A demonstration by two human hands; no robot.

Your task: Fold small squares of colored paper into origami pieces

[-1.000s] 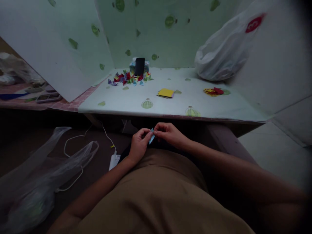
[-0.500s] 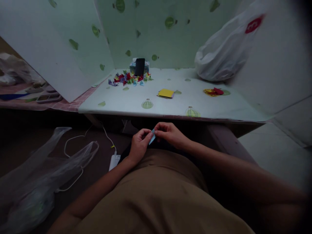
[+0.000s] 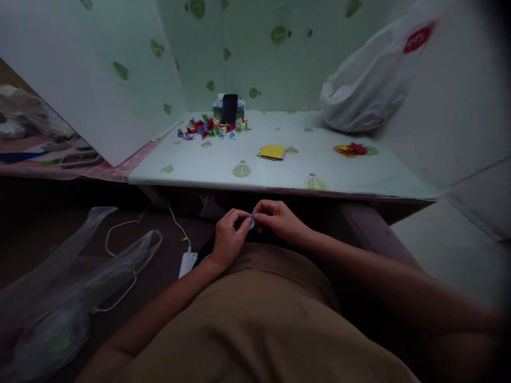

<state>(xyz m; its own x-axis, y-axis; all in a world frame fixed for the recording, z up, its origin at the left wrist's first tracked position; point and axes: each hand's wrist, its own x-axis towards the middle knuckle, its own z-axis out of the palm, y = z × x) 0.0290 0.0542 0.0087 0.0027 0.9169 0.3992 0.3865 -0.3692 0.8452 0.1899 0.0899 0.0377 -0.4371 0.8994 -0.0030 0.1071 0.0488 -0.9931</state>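
A small folded piece of light blue paper (image 3: 252,222) is pinched between my two hands, just above my lap and below the table's front edge. My left hand (image 3: 230,234) grips it from the left between thumb and forefinger. From the right, my right hand (image 3: 279,219) pinches its upper part with thumb and forefinger. Fingers cover much of the paper, so its exact folded shape is hidden. On the table ahead lies a stack of square paper sheets (image 3: 272,152), yellow on top. Farther back sits a heap of colourful folded paper cranes (image 3: 211,127).
A black phone (image 3: 229,109) leans on a tissue box (image 3: 217,108) behind the cranes. Red and yellow paper pieces (image 3: 351,150) lie to the right, near a white plastic bag (image 3: 359,101). At lower left are a clear plastic bag (image 3: 80,287) and a white power bank (image 3: 187,264) with a cable.
Less of the blue paper shows between my fingers now; my left fingers have shifted slightly over it. The things on the table have not moved.
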